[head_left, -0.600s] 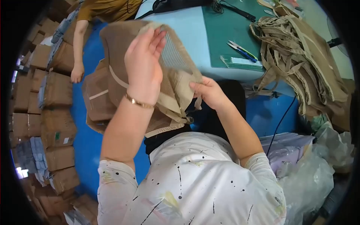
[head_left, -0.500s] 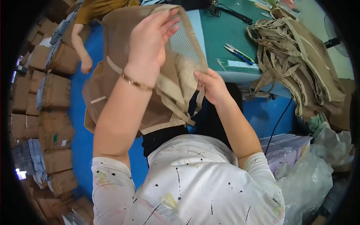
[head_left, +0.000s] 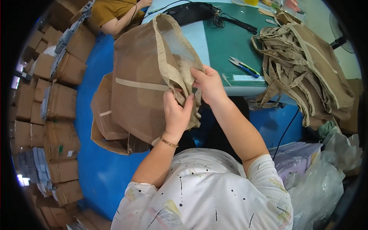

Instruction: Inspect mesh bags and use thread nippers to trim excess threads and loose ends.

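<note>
At upper left, a co-worker's hand point(head_left: 144, 3), which hung low beside the cartons point(head_left: 63, 101) half a second ago, is now raised near the table point(head_left: 216, 53). Right of it, a tan mesh bag point(head_left: 140, 67) is held up before the person's lap, just left of the table. The person's left hand point(head_left: 177, 113) has dropped from the bag's upper part to its gathered rim, half curled, fingertips lost in folds, so its grip cannot be told. The right hand point(head_left: 207, 83) still pinches the rim between thumb and fingers. Both hands now meet at the opening, apparently bringing the work there. Farther right lie snips point(head_left: 244, 67) and piled bags point(head_left: 314, 73).
</note>
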Demonstrator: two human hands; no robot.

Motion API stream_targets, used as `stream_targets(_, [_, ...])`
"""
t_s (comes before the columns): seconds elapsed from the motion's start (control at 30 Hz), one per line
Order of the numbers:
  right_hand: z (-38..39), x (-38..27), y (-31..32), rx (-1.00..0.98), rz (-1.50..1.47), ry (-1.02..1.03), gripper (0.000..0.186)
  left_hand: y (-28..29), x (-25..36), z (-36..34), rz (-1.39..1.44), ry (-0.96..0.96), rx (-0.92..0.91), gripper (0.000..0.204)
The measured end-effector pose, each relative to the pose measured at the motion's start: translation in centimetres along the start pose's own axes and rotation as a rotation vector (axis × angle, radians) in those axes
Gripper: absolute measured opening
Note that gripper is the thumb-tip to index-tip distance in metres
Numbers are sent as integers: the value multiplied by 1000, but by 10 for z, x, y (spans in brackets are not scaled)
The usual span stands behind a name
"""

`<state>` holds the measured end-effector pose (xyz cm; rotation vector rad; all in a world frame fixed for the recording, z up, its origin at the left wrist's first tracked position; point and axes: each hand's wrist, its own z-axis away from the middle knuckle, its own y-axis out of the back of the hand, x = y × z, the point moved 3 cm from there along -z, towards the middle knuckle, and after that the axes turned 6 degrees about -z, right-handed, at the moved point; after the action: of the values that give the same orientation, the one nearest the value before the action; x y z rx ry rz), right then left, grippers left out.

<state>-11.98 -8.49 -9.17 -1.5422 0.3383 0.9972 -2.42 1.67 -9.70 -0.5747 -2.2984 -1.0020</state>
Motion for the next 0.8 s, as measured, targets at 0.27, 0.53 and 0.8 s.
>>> stream_targets(0.27, [-21,-9,15,40,94,0,16,49,-32,-24,525,334,-145,7])
stream_targets(0.53, [-45,-19,32,107,173,16,19,102,-36,57,293,120,-416,23])
stream_targets(0.8, [-48,-16,29,130,257,33,24,151,-119,47,-146,310,303,11])
